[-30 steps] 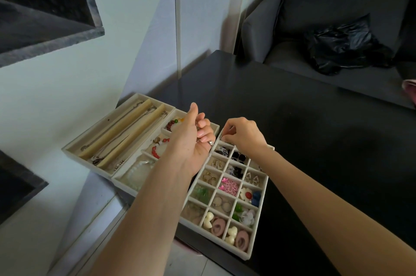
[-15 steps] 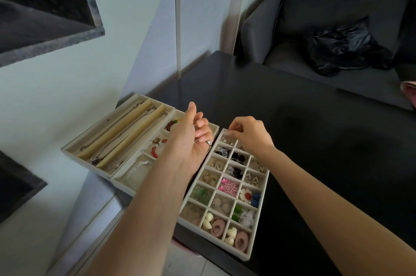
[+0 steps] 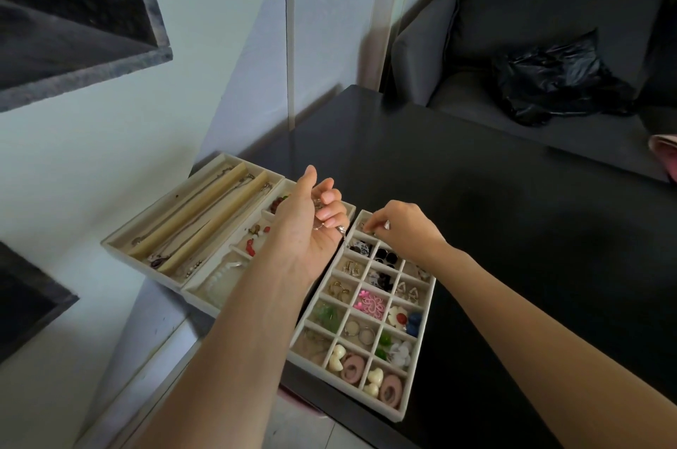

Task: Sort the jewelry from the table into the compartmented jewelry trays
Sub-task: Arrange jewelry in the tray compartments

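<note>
Left hand [image 3: 311, 225] palm-up, fingers curled around small silver jewelry [image 3: 319, 206], serving as supply. Right hand [image 3: 401, 229] pinches tiny piece over far corner cell of grid tray [image 3: 421, 349], probably for placing.

grey sofa [image 3: 542, 5], crumpled black plastic bag [image 3: 553, 78] on its seat

Three beige jewelry trays [image 3: 410, 408] sit side by side on the black table [image 3: 513, 229].
</note>
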